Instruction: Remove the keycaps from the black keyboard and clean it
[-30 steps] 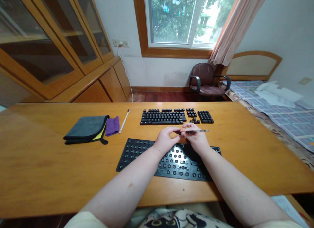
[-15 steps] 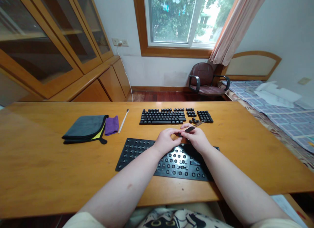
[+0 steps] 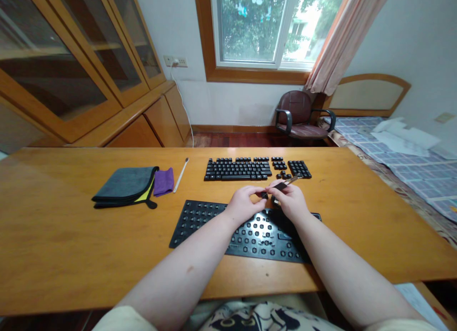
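Note:
My left hand [image 3: 244, 205] is closed in a pinch on a small black keycap [image 3: 264, 195] over the keyboard base. My right hand [image 3: 291, 201] grips the black handle of a keycap puller [image 3: 280, 185]. The puller's wire prongs point up and to the right, away from the keycap. Below both hands lies the black keyboard base [image 3: 250, 249], its key stems bare where I can see them. My hands and forearms hide its middle and part of its right side. Beyond them, removed black keycaps [image 3: 237, 170] stand in keyboard order.
At the left are a folded grey cloth [image 3: 123, 184], a small purple cloth [image 3: 163, 182] and a white-handled brush [image 3: 181, 175]. Everything rests on a wooden desk [image 3: 53, 236]. Past the far edge stands a maroon chair [image 3: 295, 110], with a bed [image 3: 396, 155] to the right.
My fingers have shifted slightly around the keycap, which shows more clearly at my left fingertips. The puller in my right hand has tilted and moved slightly rightward. The view has shifted a little.

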Tool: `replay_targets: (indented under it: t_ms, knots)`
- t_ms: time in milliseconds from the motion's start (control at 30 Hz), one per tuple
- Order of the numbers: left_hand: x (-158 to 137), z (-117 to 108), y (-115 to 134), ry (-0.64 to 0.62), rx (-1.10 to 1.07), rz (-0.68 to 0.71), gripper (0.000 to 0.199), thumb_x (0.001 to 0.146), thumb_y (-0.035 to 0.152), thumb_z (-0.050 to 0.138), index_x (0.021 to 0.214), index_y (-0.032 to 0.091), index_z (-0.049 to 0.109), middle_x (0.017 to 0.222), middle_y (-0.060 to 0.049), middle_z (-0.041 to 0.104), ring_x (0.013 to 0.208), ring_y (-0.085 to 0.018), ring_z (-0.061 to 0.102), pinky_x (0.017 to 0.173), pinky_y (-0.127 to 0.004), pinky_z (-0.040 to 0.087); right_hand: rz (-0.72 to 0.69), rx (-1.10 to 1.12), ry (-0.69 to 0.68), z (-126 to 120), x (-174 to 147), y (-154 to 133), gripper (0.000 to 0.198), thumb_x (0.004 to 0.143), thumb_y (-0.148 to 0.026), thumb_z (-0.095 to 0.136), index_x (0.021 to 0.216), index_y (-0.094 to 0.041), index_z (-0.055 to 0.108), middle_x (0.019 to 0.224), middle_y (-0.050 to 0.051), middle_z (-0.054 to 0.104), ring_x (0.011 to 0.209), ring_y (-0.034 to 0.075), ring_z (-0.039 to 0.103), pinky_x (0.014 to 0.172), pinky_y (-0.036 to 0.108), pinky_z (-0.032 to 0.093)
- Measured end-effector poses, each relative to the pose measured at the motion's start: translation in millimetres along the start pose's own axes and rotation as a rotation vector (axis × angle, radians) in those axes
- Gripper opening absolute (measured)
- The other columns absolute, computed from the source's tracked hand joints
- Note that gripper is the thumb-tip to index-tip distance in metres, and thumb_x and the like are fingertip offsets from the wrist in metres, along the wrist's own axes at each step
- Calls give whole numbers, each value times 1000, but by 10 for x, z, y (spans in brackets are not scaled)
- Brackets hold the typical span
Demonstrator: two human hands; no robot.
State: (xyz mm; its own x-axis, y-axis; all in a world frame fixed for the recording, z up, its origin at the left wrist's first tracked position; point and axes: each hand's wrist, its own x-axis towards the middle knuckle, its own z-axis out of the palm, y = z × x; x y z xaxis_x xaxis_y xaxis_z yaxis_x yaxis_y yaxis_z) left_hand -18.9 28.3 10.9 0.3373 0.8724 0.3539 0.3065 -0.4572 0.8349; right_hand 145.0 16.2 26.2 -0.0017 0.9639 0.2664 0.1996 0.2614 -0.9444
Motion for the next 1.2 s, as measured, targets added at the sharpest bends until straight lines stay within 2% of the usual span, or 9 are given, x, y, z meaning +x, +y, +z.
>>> replay_targets:
  t_ms: [167,300,400,533,700,833,933,1067,1200]
  knots:
    - [-2,-7,-10,-32,-40,15,27,67,20,65,93,19,70,86,-3,71,81,-17,65,80,-28,51,-6,50,-89,6,-5,-33,21,75,-40,64,68,-20,67,74,2,62,76,18,58,78,33,46]
    - [2,1,-48,-68,-88,-34,25,67,15,63,91,19,70,85,-2,71,80,-17,65,80,-28,51,16,82,-156,18,-3,-37,23,74,-42,64,68,-20,69,79,3,61,78,18,58,80,33,45]
    - [19,21,-81,-81,-221,-114,24,69,16,64,92,17,69,88,-3,71,82,-16,65,82,-30,50,32,94,-138,15,5,-15,23,74,-42,65,68,-20,69,81,3,59,80,18,57,80,32,45]
    - [62,16,-110,-98,-529,-290,23,70,28,69,89,14,67,89,-6,71,83,-17,65,83,-33,50,29,110,-70,3,6,27,24,77,-41,62,71,-19,68,84,3,59,81,17,56,79,31,45]
    - [94,-15,-127,-100,-700,-414,29,68,39,72,72,12,64,72,-3,68,73,-15,63,82,-34,49,34,61,-155,31,-16,47,21,74,-40,66,72,-19,68,83,4,61,77,17,58,75,32,47]
    - [95,29,-167,-18,-654,-426,22,71,33,69,77,13,62,76,-2,66,76,-14,63,83,-34,49,45,-57,-154,55,12,55,23,74,-42,65,70,-19,69,76,3,63,75,18,58,76,33,45]
    - [89,61,-198,46,-552,-387,14,78,24,62,88,15,64,90,-5,68,89,-16,63,89,-35,47,118,-78,-91,42,39,73,26,73,-44,64,70,-18,70,76,3,65,77,18,58,79,33,44]
    - [70,58,-206,-107,-517,-348,22,81,20,57,100,17,66,106,-7,67,99,-18,61,93,-37,45,203,35,1,14,41,80,29,74,-44,64,79,-17,70,77,4,67,77,18,59,78,32,44]
    - [72,26,-178,-153,-595,-396,25,77,24,63,100,16,68,102,-8,69,94,-20,64,89,-39,48,192,97,-50,13,28,54,28,74,-43,64,79,-16,68,78,4,65,78,18,58,78,32,45]
